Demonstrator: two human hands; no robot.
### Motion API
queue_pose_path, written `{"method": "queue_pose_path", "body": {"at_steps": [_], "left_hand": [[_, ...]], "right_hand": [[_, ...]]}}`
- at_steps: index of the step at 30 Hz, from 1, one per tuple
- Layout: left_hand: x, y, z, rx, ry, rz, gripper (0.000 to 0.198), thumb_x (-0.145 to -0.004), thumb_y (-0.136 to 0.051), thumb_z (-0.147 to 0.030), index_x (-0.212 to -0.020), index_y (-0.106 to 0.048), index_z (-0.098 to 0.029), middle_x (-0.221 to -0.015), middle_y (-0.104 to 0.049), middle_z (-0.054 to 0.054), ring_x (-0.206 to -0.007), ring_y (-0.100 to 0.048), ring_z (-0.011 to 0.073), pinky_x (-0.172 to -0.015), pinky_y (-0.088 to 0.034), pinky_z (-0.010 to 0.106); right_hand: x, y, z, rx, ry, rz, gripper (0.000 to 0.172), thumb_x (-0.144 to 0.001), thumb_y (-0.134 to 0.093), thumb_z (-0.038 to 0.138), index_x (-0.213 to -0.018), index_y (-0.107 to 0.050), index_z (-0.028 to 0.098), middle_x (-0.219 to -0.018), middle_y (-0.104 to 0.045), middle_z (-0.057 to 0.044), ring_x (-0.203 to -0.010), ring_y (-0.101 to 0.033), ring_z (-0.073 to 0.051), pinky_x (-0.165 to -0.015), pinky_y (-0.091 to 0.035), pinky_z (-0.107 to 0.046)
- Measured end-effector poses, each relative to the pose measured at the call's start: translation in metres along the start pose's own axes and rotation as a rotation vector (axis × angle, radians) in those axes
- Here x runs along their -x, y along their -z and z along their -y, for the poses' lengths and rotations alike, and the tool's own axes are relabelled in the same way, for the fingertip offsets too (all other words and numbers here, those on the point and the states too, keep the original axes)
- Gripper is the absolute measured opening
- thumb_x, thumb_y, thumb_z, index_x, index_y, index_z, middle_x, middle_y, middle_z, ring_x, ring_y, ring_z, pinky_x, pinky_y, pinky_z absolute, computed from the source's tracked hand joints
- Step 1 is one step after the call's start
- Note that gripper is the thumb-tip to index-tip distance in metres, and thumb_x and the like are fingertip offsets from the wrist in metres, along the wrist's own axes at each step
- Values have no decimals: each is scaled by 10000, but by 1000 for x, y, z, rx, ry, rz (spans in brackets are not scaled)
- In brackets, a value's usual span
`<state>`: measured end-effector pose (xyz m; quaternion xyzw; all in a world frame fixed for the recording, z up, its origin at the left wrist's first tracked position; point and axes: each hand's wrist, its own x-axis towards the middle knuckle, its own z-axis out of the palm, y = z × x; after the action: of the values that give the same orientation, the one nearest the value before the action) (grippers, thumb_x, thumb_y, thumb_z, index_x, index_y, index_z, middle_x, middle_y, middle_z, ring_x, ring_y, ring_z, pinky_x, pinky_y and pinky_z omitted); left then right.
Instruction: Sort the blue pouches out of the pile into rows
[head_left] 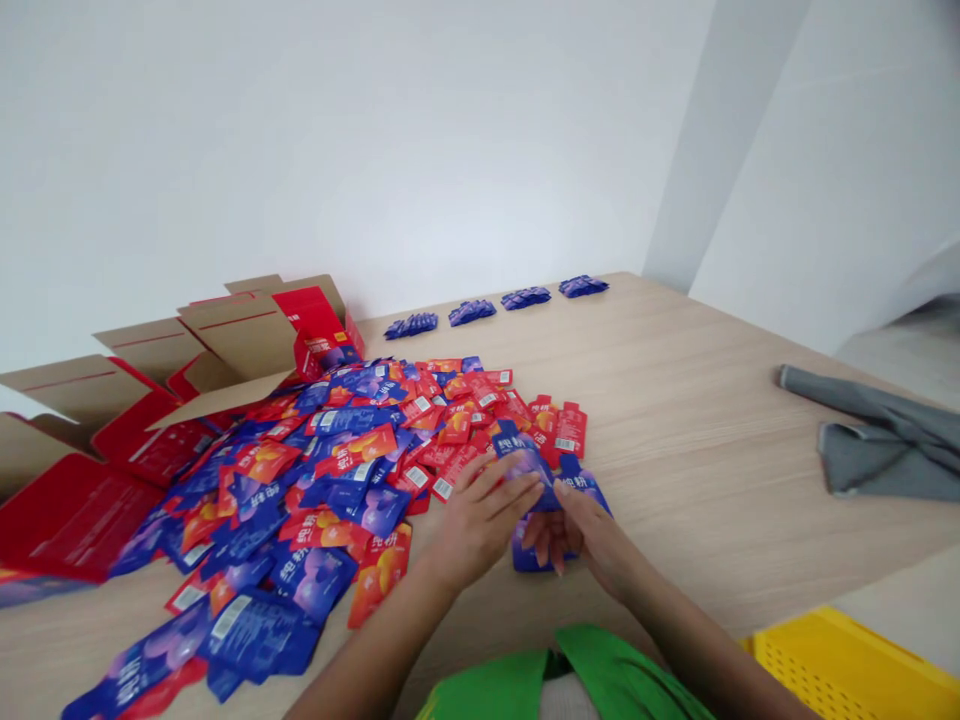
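Note:
In front of me my left hand (480, 510) has its fingers laid over a blue spouted pouch (516, 442), pinching it near its middle. My right hand (581, 525) is closed at the same pouch's lower right edge, palm turned partly up. Another blue pouch (583, 482) shows just behind the right hand, and a further blue pouch (529, 556) lies under it on the table. How many pouches the fingers hold is hidden. Red pouches (570, 430) lie just beyond the hands.
A loose heap of red and blue pouches (322, 470) spreads to the left. Open red cartons (135, 440) stand behind it. Several blue pouch stacks (471, 312) line the back edge. Grey cloth (885, 450) lies right; a yellow crate (847, 660) sits lower right.

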<state>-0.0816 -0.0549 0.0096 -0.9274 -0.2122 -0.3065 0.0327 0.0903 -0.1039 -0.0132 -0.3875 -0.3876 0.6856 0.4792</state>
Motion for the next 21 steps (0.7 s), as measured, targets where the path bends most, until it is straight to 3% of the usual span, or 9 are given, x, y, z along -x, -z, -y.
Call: {"method": "queue_pose_path", "body": {"at_steps": [4, 7, 9, 11, 14, 17, 21], "left_hand": [[11, -18, -20, 175, 106, -91, 318, -888, -458, -136, -1145, -608, -249, -1179, -656, 61, -1221, -506, 203, -1028, -393, 406], [16, -28, -27, 333, 477, -227, 298, -893, -435, -207, -1168, -552, -200, -1193, -607, 109, -1167, -527, 216, -985, -427, 411], [15, -34, -32, 547, 764, -230, 267, -909, -394, -294, -1078, -560, -171, -1045, -635, 103, -993, -596, 209, -874, -483, 376], [12, -40, -39, 843, 937, -60, 307, -898, -410, -414, -913, -586, -164, -814, -642, 55, -737, -605, 176, -686, -499, 309], [8, -49, -49, 1198, 1035, 215, 463, -778, -526, -612, -702, -575, -158, -560, -559, -3, -475, -492, 114, -484, -407, 244], [10, -56, -55, 1366, 1101, 245, 542, -671, -588, -691, -606, -549, -155, -478, -502, -22, -415, -436, 84, -449, -360, 224], [14, -58, -55, 1339, 1099, 319, 528, -633, -634, -663, -516, -497, -166, -420, -433, -52, -368, -346, 55, -403, -258, 208]], "right_hand": [[12, -3, -9, -135, 34, -118, 383, -717, -656, 556, -706, -540, 191, -548, -605, 16, -414, -492, -80, -385, -342, -184], [15, 4, -16, -100, 66, -177, 372, -728, -657, 529, -681, -522, 185, -541, -598, 16, -409, -475, -74, -384, -326, -185], [16, 8, -20, -28, 56, -185, 377, -734, -636, 552, -708, -511, 197, -536, -593, 19, -393, -459, -81, -370, -309, -197], [18, 9, -24, 89, 29, -179, 393, -737, -605, 594, -734, -497, 216, -481, -547, 41, -349, -399, -87, -348, -274, -211], [21, 9, -28, 307, 57, -205, 383, -761, -563, 614, -717, -482, 242, -403, -427, 70, -336, -339, -108, -358, -275, -249], [25, 13, -31, 464, 134, -271, 393, -829, -455, 611, -664, -476, 255, -447, -425, 38, -409, -398, -149, -429, -354, -298], [28, 25, -32, 609, 107, -329, 414, -868, -362, 585, -671, -492, 244, -512, -438, 23, -487, -452, -166, -504, -419, -308]]}}
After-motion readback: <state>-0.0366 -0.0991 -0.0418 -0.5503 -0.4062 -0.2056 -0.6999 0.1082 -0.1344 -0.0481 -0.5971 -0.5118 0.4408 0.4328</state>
